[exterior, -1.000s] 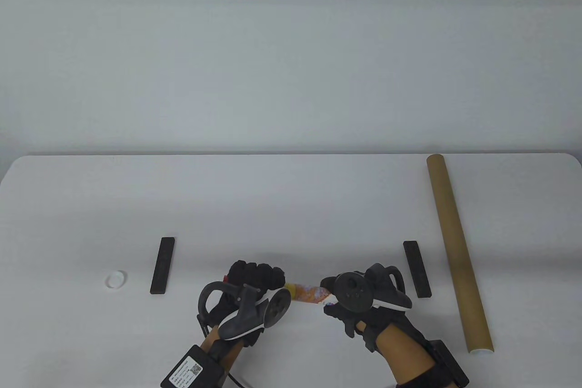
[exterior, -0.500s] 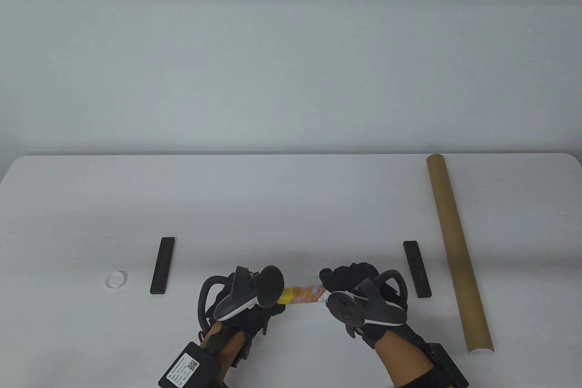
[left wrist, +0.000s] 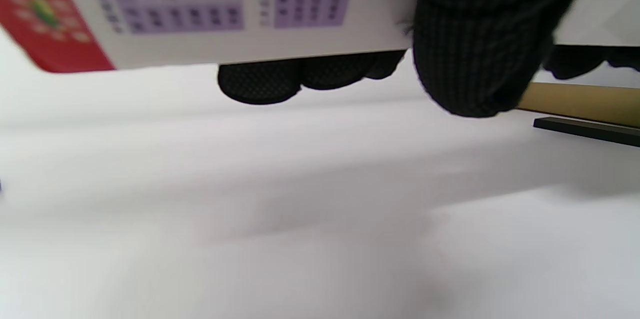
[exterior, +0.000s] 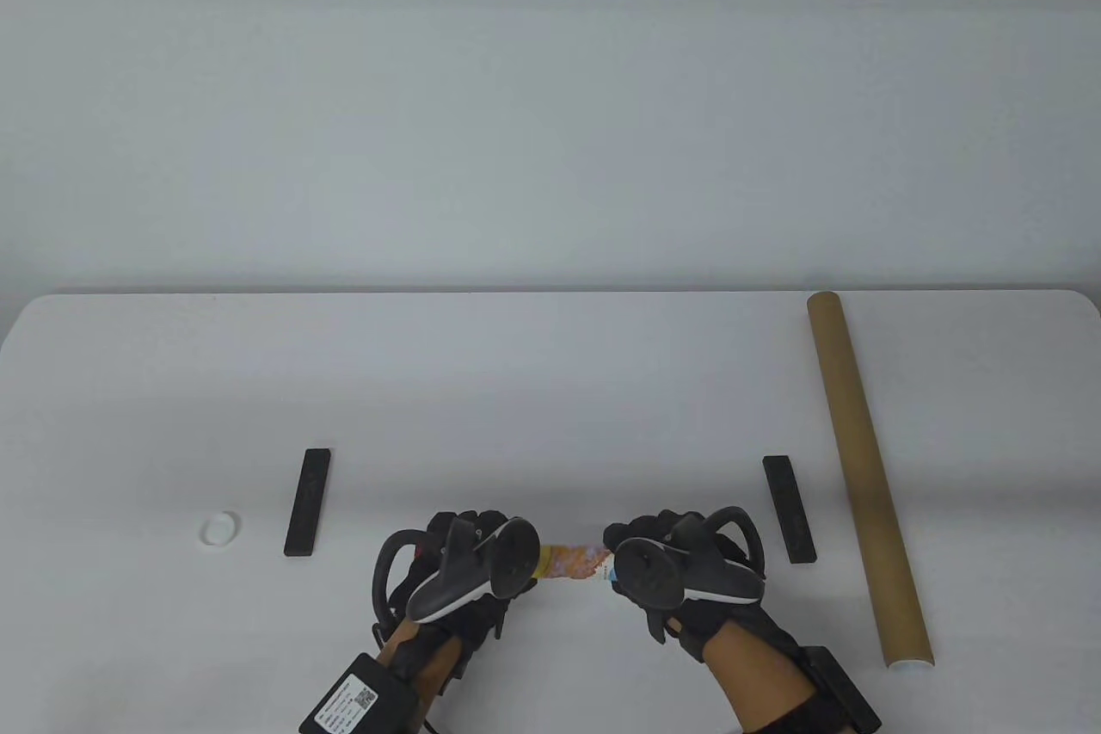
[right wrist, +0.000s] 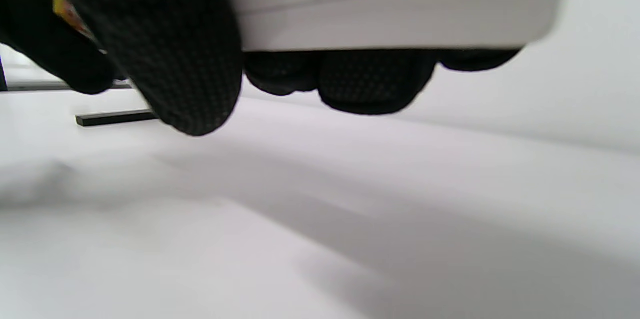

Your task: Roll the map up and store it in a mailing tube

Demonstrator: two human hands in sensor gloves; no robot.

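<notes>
Mailing tube [exterior: 864,476] lies on the table's [exterior: 550,390] right side, long axis near-to-far, near end toward the table's front edge. Rolled map [exterior: 572,562] at front centre, axis left-right, held above the surface. Left hand [exterior: 460,575] and right hand [exterior: 679,566] each wrap closed around one end. Likely light, springy paper that unrolls if released; grip round the roll, don't crush.

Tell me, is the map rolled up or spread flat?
Rolled up: the map shows as a narrow roll, gripped by the left hand and right hand.
</notes>
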